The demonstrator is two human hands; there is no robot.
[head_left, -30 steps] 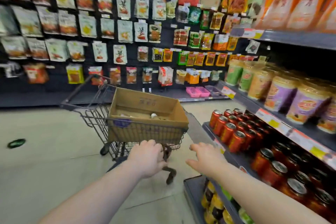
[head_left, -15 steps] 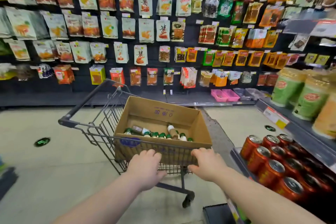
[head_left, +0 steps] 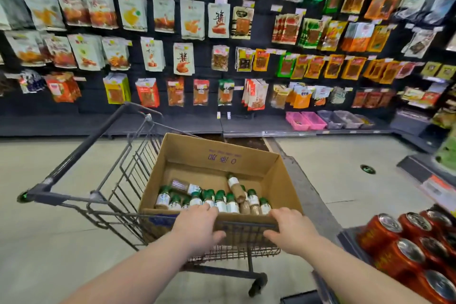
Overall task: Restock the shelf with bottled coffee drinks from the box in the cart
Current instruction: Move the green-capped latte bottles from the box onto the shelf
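Note:
A brown cardboard box (head_left: 276,180) sits in a grey wire shopping cart (head_left: 128,175) in front of me. Several small coffee bottles (head_left: 219,201) with green caps and white labels fill the box's near side; two lie on their sides on top. My left hand (head_left: 197,228) grips the near rim of the cart and box, fingers over the top edge, thumb below. My right hand (head_left: 292,229) grips the same rim further right in the same way. Neither hand touches a bottle.
Red cans (head_left: 394,242) stand on a shelf at the lower right. A dark wall of hanging snack packets (head_left: 187,32) runs behind the cart, with pink bins (head_left: 306,119) on its low ledge. The cart handle (head_left: 81,155) points away to the left, over pale floor.
My hands reached forward and took hold of the cart's near rim. The cart now sits closer and below me, so the bottles inside the box show.

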